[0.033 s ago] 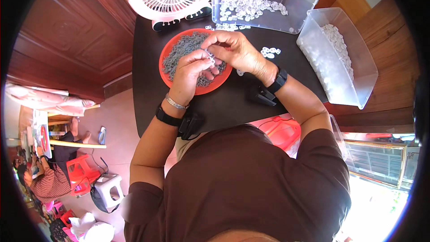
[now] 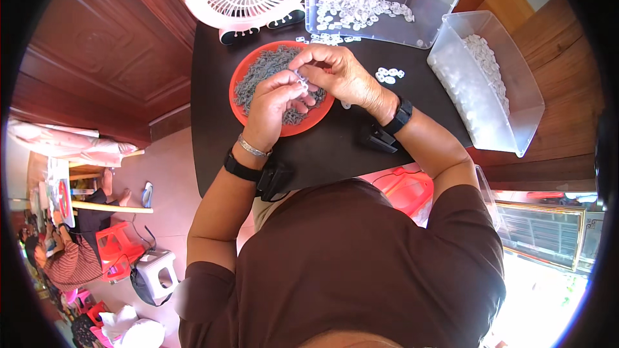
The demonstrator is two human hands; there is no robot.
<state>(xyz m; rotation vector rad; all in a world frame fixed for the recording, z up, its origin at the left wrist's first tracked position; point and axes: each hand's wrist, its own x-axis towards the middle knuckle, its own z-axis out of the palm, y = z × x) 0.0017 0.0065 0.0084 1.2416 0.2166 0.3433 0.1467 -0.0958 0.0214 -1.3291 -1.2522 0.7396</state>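
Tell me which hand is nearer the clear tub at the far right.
Right. The right hand is at the red bowl's right edge, left of the tub; the left hand is farther left, over the bowl.

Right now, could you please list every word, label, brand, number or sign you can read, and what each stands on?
No readable words, labels, brands, numbers or signs show.
Small white plastic piece in the left hand: too small to tell.
Gold-edged rectangular panel at far right: too blurred to tell.
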